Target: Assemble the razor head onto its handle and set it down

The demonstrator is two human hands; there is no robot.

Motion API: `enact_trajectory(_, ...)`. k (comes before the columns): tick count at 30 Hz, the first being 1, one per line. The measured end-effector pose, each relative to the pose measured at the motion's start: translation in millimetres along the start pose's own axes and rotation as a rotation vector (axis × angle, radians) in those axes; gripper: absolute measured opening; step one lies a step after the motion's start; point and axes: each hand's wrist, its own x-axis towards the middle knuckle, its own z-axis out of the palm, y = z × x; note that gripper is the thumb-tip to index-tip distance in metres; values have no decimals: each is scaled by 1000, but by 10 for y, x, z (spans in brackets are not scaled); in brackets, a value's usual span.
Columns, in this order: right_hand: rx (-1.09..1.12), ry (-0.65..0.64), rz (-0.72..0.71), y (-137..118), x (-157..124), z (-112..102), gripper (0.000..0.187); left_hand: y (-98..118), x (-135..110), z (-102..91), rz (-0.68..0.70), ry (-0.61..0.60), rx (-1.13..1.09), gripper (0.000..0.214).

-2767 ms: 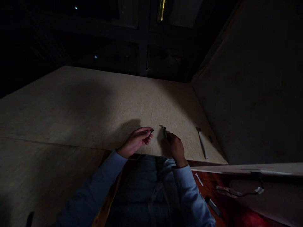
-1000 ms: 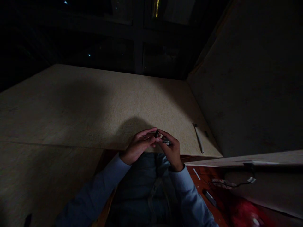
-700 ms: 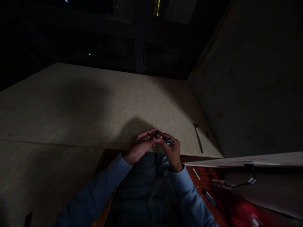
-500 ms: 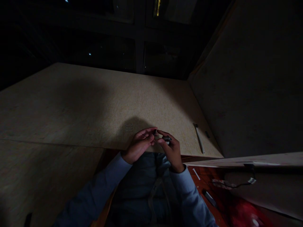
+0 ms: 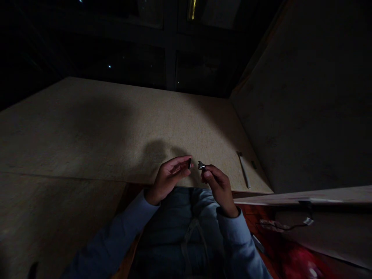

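My left hand (image 5: 168, 176) is closed in a pinch on a small dark flat piece (image 5: 190, 163), held upright at the fingertips. Facing it across a narrow gap, my right hand (image 5: 219, 184) grips a small shiny metal piece (image 5: 200, 166) with prong-like edges between thumb and fingers. The two pieces do not touch. What exactly each one is stays too small and dark to make out. Both hands are just above the front edge of the pale tabletop (image 5: 174, 120).
A slim grey stick with a dark end (image 5: 244, 170) lies at the right of the tabletop, beside a small dark piece (image 5: 254, 164). A wall (image 5: 314, 108) bounds the right side, and dark window panes (image 5: 128, 62) the back. A cable (image 5: 293, 228) hangs at lower right.
My hands have moved apart. The right hand has drawn back to the right with the shiny metal piece, now more exposed; the left keeps its dark piece almost in place.
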Motion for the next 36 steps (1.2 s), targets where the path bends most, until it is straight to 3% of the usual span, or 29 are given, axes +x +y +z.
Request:
enact_trajectory(14,-51,-35,-137,3,-16,31,21,57,-65,64,104,-37,103,38)
enact_trajectory(25,-75,-49,-168,-35,-26,28,20,37,-60,30,42,-76,93,41)
enact_trajectory(36,-107,-39,-234,-99,-14,15,23,-38,-34,-26,107,-114,141,48)
